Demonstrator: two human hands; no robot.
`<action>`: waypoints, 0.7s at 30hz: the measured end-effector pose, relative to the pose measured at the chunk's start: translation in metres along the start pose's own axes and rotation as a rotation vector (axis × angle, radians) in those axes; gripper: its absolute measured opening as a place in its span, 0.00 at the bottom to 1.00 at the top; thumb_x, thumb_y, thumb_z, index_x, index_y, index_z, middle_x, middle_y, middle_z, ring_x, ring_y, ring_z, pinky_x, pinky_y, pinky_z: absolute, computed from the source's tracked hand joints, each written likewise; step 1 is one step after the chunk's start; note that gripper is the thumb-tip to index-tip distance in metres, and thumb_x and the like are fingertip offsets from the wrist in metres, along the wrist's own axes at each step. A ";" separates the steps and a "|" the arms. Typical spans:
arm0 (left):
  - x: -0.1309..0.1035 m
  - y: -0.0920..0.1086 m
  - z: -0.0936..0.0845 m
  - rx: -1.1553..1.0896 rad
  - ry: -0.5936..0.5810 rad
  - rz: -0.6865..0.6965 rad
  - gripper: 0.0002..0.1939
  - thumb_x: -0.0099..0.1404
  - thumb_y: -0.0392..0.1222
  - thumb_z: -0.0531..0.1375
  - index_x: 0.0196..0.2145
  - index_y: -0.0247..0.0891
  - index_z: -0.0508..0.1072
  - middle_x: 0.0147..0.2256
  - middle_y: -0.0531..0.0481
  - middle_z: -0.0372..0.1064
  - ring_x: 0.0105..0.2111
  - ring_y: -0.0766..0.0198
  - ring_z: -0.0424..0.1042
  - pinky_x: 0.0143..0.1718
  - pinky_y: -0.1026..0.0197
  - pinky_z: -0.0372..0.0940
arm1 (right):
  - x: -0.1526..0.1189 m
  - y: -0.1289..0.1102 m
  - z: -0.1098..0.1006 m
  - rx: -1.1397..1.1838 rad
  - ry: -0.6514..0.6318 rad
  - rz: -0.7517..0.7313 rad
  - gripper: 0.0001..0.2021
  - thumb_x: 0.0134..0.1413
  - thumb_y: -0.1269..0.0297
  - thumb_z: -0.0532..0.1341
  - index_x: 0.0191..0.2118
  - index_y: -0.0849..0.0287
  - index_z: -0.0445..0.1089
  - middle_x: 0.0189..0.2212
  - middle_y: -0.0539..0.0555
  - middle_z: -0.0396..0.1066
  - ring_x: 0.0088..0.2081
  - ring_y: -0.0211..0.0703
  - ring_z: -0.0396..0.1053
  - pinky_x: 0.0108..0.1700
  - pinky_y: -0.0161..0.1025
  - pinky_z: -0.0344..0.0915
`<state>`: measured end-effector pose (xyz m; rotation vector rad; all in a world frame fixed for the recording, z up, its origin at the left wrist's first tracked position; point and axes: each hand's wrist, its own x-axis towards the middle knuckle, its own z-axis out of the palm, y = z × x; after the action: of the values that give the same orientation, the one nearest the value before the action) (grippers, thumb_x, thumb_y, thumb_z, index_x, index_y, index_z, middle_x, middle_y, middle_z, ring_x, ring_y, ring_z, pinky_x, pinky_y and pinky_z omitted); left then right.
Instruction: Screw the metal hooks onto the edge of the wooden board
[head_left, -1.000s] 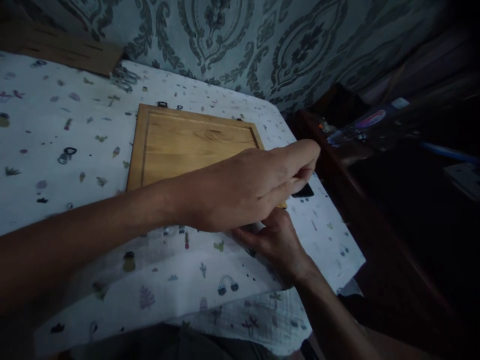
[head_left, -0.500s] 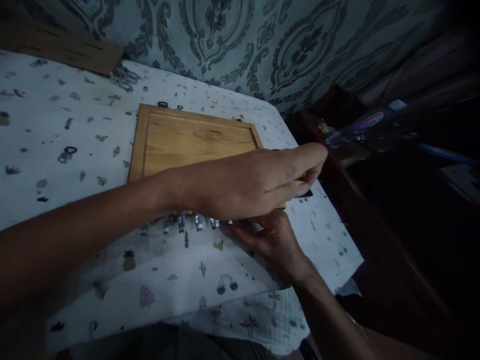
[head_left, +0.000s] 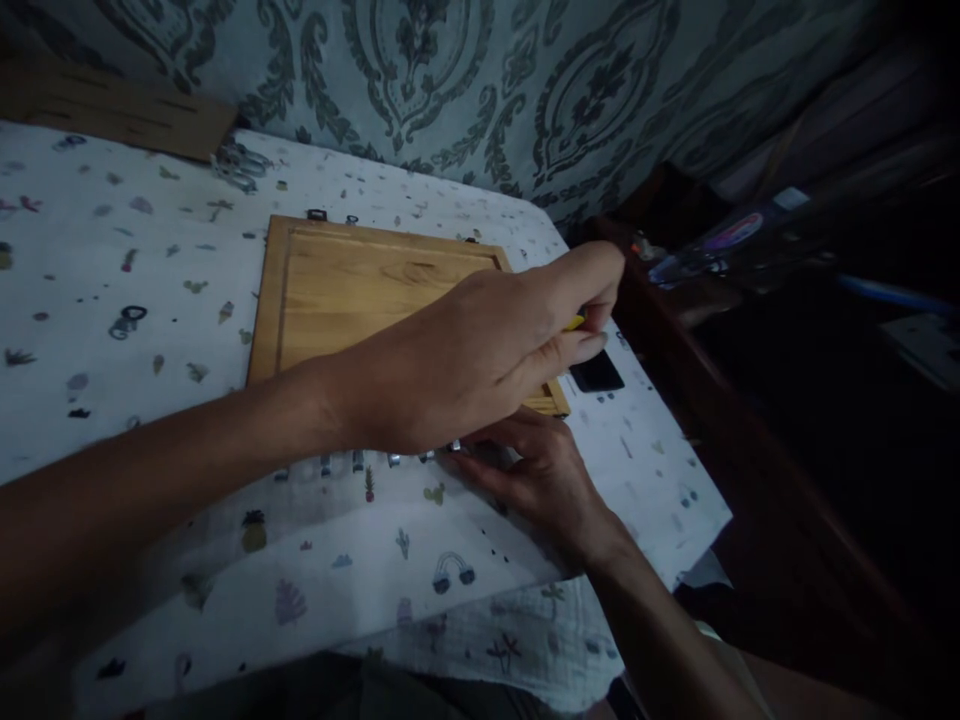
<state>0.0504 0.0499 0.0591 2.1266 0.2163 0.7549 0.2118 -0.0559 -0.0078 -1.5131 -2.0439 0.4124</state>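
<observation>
A wooden board [head_left: 352, 290] with a raised frame lies on the cloth-covered table. From the left my left hand [head_left: 480, 350] reaches across it, fingers closed around a small yellow object [head_left: 575, 322]; most of that object is hidden, so its kind cannot be told. My right hand [head_left: 536, 465] is at the board's near edge, thumb and fingers pinched about a shiny metal hook [head_left: 454, 447]. Several similar metal hooks [head_left: 358, 461] stick out in a row along this edge, partly covered by my left hand and wrist.
A flat black object [head_left: 598, 370] lies right of the board. Loose metal hooks [head_left: 238, 165] sit by a cardboard piece [head_left: 112, 105] at the back left. Patterned wall behind; a clear plastic package [head_left: 739, 235] is beyond the table's right edge.
My left hand has shifted a little left and turned, baring the yellow object and more of the black object. My right hand stays at the board's near edge.
</observation>
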 end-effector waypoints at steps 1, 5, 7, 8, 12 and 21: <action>0.000 -0.001 0.001 -0.010 -0.004 0.001 0.08 0.73 0.37 0.51 0.33 0.41 0.60 0.32 0.52 0.62 0.29 0.66 0.62 0.29 0.62 0.59 | 0.000 0.000 0.000 0.002 -0.005 0.004 0.07 0.58 0.62 0.65 0.34 0.58 0.79 0.35 0.56 0.79 0.35 0.44 0.78 0.40 0.41 0.76; -0.001 -0.002 0.003 -0.009 -0.019 -0.005 0.07 0.73 0.37 0.51 0.34 0.41 0.60 0.31 0.52 0.61 0.28 0.65 0.61 0.29 0.62 0.59 | 0.000 0.000 0.000 0.006 -0.008 0.004 0.05 0.58 0.64 0.65 0.34 0.57 0.79 0.36 0.55 0.79 0.35 0.43 0.78 0.40 0.41 0.76; -0.001 -0.003 0.004 -0.018 -0.017 -0.005 0.07 0.72 0.35 0.52 0.34 0.41 0.60 0.31 0.53 0.61 0.28 0.66 0.61 0.29 0.62 0.58 | 0.000 0.000 0.001 0.005 -0.004 -0.003 0.05 0.58 0.64 0.65 0.34 0.58 0.79 0.36 0.56 0.79 0.34 0.42 0.77 0.40 0.40 0.75; -0.001 -0.003 0.004 -0.026 -0.011 -0.004 0.08 0.71 0.33 0.52 0.33 0.41 0.61 0.30 0.53 0.61 0.28 0.66 0.61 0.29 0.62 0.58 | 0.000 0.000 0.001 0.005 -0.008 -0.002 0.05 0.58 0.64 0.65 0.34 0.58 0.79 0.36 0.56 0.79 0.34 0.42 0.77 0.39 0.40 0.75; 0.000 -0.005 0.004 -0.019 0.001 0.002 0.08 0.71 0.34 0.53 0.32 0.41 0.61 0.31 0.53 0.61 0.29 0.66 0.61 0.29 0.62 0.57 | -0.001 0.000 0.001 0.012 -0.022 0.006 0.05 0.57 0.65 0.66 0.33 0.59 0.78 0.35 0.56 0.78 0.33 0.41 0.76 0.39 0.39 0.74; -0.002 -0.004 0.003 0.047 -0.054 0.017 0.08 0.72 0.35 0.51 0.33 0.41 0.59 0.29 0.53 0.61 0.26 0.67 0.59 0.26 0.62 0.55 | 0.000 0.001 0.003 0.018 0.009 -0.004 0.06 0.58 0.64 0.65 0.33 0.58 0.78 0.36 0.54 0.78 0.34 0.41 0.76 0.38 0.39 0.73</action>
<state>0.0512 0.0491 0.0539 2.1933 0.1888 0.7078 0.2112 -0.0556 -0.0104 -1.4977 -2.0302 0.4202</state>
